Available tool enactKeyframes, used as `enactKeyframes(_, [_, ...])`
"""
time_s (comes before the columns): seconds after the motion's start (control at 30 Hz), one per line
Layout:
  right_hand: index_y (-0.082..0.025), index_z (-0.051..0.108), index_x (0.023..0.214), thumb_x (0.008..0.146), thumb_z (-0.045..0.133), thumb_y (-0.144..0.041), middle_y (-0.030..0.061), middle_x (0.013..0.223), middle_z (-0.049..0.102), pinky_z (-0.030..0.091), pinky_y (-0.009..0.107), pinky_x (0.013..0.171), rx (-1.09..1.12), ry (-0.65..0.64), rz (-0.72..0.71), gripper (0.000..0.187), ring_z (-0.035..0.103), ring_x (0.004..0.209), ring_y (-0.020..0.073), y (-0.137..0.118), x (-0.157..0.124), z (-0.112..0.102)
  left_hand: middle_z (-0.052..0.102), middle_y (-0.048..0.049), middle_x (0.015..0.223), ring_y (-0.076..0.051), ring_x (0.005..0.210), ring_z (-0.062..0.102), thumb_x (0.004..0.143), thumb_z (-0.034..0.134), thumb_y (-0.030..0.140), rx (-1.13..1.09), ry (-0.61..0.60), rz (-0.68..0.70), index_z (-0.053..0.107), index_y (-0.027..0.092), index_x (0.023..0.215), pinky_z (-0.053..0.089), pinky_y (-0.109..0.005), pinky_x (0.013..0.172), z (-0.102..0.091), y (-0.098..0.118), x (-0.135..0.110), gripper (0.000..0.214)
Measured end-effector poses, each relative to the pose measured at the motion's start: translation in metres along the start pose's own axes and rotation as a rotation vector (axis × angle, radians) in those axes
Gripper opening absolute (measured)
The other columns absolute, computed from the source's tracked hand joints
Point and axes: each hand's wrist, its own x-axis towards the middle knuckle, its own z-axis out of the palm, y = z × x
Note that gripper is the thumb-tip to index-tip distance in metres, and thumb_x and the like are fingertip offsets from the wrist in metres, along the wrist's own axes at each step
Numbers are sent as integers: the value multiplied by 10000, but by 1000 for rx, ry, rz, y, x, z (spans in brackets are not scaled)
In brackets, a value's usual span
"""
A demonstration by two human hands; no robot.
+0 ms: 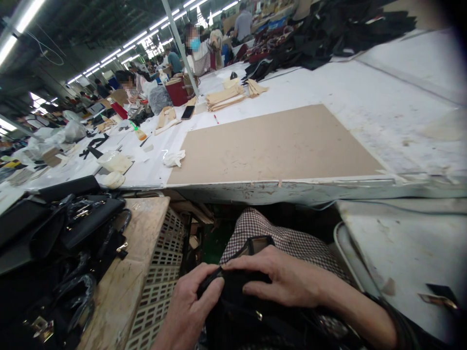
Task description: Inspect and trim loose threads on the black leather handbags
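Observation:
A black handbag point(233, 316) rests on the person's lap, over a checked cloth point(255, 223). My left hand point(193, 304) grips the bag's upper left edge, thumb on top and the fingers partly hidden behind it. From the right, my right hand point(273, 277) reaches across the bag. Its index fingertip meets the edge close to my left thumb, and its thumb lies against the black material. Between the right hand and the cloth, part of the bag's brownish inside shows. A small gold-coloured metal piece glints on the bag below the right hand.
A worktable point(401, 107) spans the front, bearing a brown board point(277, 146), a phone point(188, 112), beige strips point(224, 99) and a glue bottle point(139, 132). Black bags point(91, 218) pile on cardboard over a plastic crate point(164, 262) at left. Co-workers stand farther back.

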Motion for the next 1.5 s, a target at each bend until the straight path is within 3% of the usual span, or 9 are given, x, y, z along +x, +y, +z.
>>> enactKeyframes(0.17, [-279, 658, 1220, 930, 577, -175, -11, 1078, 740, 448, 197, 836, 51, -34, -13, 319, 680, 967, 149, 1, 1, -2, 698, -23, 888, -177, 838, 638, 938, 535, 347, -3, -45, 70, 729, 228, 1086, 476, -225, 732, 1, -2, 0, 271])
enactKeyframes(0.3, [-243, 720, 1027, 970, 546, -275, -30, 830, 718, 420, 188, 676, 28, -59, 23, 186, 638, 728, 120, 9, 5, -2, 693, -36, 873, -179, 827, 629, 935, 551, 358, -7, -40, 103, 739, 222, 1067, 476, -229, 730, 1, -3, 0, 267])
enactKeyframes(0.4, [-177, 679, 750, 983, 509, -338, -52, 594, 554, 328, 193, 527, -18, -60, 87, 330, 481, 533, 88, 16, 10, -2, 693, -37, 885, -174, 841, 634, 933, 563, 349, -35, -29, 108, 740, 224, 1066, 473, -227, 749, 1, -4, 1, 255])
enactKeyframes(0.5, [-161, 588, 630, 975, 502, -329, -58, 541, 458, 269, 210, 496, -59, -62, 147, 393, 415, 496, 79, 20, 14, -2, 693, -46, 894, -177, 844, 633, 938, 551, 362, -33, -32, 96, 740, 217, 1071, 475, -231, 755, 1, -3, 1, 274])
enactKeyframes(0.73, [-179, 568, 631, 989, 480, -367, -26, 568, 543, 276, 241, 542, -198, 78, 221, 413, 475, 532, 108, 22, 11, 4, 693, -53, 872, -185, 815, 631, 928, 546, 384, -33, -22, 38, 746, 199, 1043, 476, -228, 706, 3, -3, 4, 296])
enactKeyframes(1.0, [-180, 556, 636, 996, 472, -373, -19, 574, 573, 249, 244, 535, -254, 105, 229, 417, 511, 545, 111, 25, 12, 5, 653, -32, 808, -169, 762, 616, 901, 561, 320, -34, -14, 50, 745, 187, 989, 455, -220, 685, 7, 0, 10, 244])
enactKeyframes(1.3, [-191, 643, 650, 966, 536, -405, 3, 607, 647, 253, 272, 547, -306, 160, 306, 397, 541, 565, 139, 28, 14, 6, 658, -23, 804, -171, 773, 594, 900, 585, 347, 17, -34, -38, 725, 178, 811, 430, -233, 702, 9, 8, 21, 236])
enactKeyframes(1.5, [-210, 691, 788, 926, 640, -336, -3, 813, 674, 375, 297, 799, -241, 194, 154, 193, 582, 840, 180, 35, 2, -12, 632, -12, 749, -167, 742, 573, 869, 624, 370, -28, -20, -88, 737, 185, 766, 420, -220, 669, 5, 4, 21, 240])
